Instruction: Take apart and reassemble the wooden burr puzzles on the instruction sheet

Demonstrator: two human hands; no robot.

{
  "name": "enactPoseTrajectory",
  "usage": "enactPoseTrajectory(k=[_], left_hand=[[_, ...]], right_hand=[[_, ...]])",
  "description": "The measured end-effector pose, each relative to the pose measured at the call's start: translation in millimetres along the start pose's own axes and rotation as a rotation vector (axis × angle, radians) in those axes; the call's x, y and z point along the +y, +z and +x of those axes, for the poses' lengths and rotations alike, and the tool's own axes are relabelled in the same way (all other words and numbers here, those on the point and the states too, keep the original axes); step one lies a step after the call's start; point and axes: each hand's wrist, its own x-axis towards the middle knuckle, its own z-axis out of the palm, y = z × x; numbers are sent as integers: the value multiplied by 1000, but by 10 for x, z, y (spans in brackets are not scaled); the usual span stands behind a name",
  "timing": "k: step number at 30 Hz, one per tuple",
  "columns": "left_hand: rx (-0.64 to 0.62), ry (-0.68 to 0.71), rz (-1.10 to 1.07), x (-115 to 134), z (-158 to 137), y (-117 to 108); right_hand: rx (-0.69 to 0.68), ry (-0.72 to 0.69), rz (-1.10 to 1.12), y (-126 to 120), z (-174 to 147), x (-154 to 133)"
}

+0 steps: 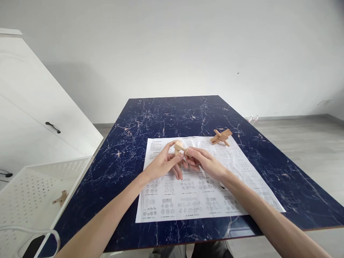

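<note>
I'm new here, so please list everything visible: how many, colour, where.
Wall: one, grey, behind
Floor: one, grey, right
Cabinet: one, white, left
Handles: two, black, left
Perforated bin: one, white, lower left
Wooden cross: one, brown, inside bin
Cable: one, white, lower left
Unclear object: one, black, below cable
Table: one, dark blue, centre
Sheet: one, white, printed, on table
Wooden assembly: one, brown, sheet's far right
Wooden pieces: count unclear, pale, over sheet
Clear object: one, transparent, past table's right edge
Legs: two, dark trousers, below table
Left grip: one, bare hand, holding pieces
Right grip: one, bare hand, holding pieces
</note>
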Motion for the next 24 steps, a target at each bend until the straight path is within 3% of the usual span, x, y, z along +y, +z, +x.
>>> enactPoseTrajectory(k=[9, 24], left_hand=[[-101, -29, -11, -17, -33, 44], [-108, 56, 45, -9, -41, 63]], right_hand=[[-24, 73, -70, 5, 2, 11], [-3, 83, -85, 3, -16, -7]])
